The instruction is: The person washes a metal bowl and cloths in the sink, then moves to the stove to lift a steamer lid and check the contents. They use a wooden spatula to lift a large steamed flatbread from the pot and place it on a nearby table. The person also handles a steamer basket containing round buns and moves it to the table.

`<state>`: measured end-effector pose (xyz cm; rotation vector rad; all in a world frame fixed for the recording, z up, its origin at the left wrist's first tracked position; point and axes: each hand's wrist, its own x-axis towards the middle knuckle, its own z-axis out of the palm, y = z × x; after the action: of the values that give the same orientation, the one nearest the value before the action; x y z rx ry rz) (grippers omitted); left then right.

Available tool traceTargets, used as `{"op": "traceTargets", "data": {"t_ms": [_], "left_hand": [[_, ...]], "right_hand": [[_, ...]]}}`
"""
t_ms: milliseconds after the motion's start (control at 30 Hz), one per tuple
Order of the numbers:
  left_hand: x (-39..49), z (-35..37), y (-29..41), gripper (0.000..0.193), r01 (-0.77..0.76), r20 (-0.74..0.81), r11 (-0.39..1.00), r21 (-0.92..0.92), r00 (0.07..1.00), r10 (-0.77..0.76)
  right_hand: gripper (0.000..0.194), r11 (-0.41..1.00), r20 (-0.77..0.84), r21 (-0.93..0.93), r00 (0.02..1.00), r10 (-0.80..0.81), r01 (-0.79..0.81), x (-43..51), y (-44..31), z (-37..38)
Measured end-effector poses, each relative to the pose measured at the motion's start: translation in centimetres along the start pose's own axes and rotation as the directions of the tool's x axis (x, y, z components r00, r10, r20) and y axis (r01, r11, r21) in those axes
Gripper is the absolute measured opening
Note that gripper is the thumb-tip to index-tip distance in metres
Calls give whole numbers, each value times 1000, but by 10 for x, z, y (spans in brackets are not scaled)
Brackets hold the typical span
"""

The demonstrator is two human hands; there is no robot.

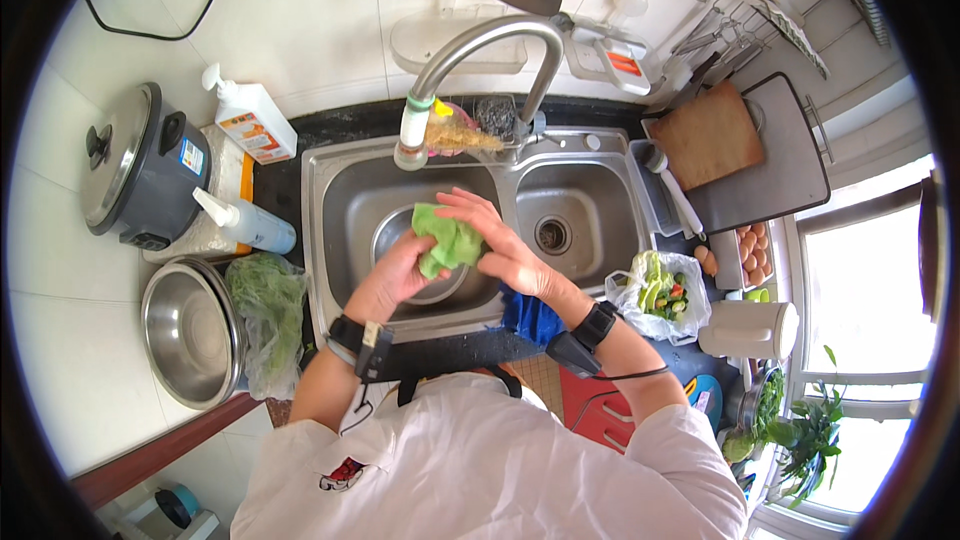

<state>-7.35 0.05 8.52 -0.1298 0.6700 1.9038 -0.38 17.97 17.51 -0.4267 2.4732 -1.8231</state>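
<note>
Over the left basin of a stainless steel double sink (341, 240), my left hand (397, 270) grips a bunched green cloth (446, 240) between thumb and fingers. My right hand (510, 244) lies against the cloth's right side and top, its fingers extended and slightly spread. A round metal bowl (435, 292) sits in the basin beneath both hands, partly hidden by them. The curved faucet (487, 34) arches above, behind the hands. A blue cloth (531, 316) hangs over the sink's front edge, below my right wrist.
Left of the sink stand a rice cooker (165, 172), a spray bottle (251, 223), a pump bottle (259, 124), metal bowls (191, 334) and bagged greens (266, 315). On the right are a wooden cutting board (709, 136), a bag of vegetable scraps (694, 277), eggs (754, 255) and a pitcher (750, 330).
</note>
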Motion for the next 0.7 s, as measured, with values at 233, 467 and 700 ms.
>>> {"op": "traceTargets", "data": {"t_ms": [233, 467, 700], "left_hand": [[-16, 7, 22, 41, 91, 226, 961, 261, 962, -152], [-4, 37, 11, 24, 245, -17, 724, 645, 951, -307], [12, 46, 17, 13, 352, 232, 797, 490, 829, -509]], "right_hand": [[91, 756, 208, -598, 962, -175, 267, 1, -1, 17], [86, 695, 239, -711, 967, 89, 112, -3, 10, 10], [67, 374, 248, -779, 794, -554, 504, -18, 16, -12]]}}
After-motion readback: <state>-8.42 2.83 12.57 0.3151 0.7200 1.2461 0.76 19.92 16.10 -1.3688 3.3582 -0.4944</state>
